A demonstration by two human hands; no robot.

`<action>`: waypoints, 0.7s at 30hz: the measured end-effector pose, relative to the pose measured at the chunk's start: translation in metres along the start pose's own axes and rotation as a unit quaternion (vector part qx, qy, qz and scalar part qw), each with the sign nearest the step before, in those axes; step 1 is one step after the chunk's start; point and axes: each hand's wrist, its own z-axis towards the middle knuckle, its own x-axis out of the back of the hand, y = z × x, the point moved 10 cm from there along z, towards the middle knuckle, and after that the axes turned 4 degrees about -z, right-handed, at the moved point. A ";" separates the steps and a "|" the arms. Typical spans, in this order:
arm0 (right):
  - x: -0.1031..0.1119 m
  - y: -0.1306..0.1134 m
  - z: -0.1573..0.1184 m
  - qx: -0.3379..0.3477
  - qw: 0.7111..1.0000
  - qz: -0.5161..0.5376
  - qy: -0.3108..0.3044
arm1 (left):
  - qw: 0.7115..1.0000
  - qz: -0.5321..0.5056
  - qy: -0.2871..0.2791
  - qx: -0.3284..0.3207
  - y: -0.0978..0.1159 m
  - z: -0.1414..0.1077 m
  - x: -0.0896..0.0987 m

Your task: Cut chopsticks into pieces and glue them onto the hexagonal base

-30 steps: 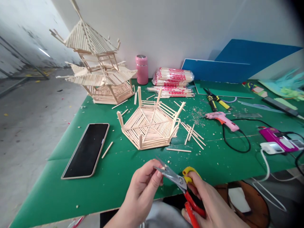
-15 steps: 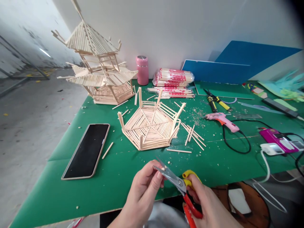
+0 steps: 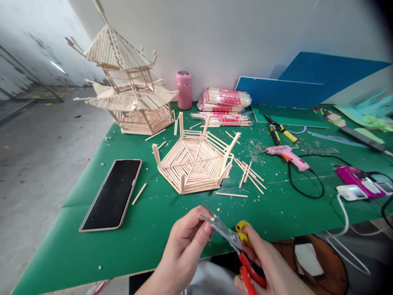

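My right hand (image 3: 260, 258) grips a pair of scissors (image 3: 227, 233) with red and yellow handles. The blades point up and to the left, parted around the tip of a small wooden stick (image 3: 212, 219). My left hand (image 3: 190, 241) pinches that stick between thumb and fingers, and most of it is hidden in the grip. Just beyond my hands a hexagonal stick base (image 3: 193, 164) with upright posts lies on the green table (image 3: 147, 250). Loose cut sticks (image 3: 251, 176) are scattered to its right, with one single stick (image 3: 231, 195) in front of it.
A stick pagoda (image 3: 123, 90) stands at the back left, beside a pink flask (image 3: 184, 91) and bagged sticks (image 3: 224, 100). A phone (image 3: 112, 194) lies at left. Pliers (image 3: 281, 131), a pink glue gun (image 3: 287, 156) with its cord, and a magenta device (image 3: 359, 180) occupy the right.
The scissors have shifted slightly right and down, with the handles a little lower. My left hand still pinches the stick; the things on the table stay put.
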 end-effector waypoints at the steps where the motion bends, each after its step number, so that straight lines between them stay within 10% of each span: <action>1: 0.000 0.000 0.000 -0.005 1.000 -0.003 -0.004 | 1.000 -0.001 -0.001 0.002 0.000 0.000 -0.001; 21: 0.004 0.015 -0.005 -0.020 0.986 -0.165 -0.023 | 1.000 -0.008 0.007 -0.012 0.000 0.000 0.002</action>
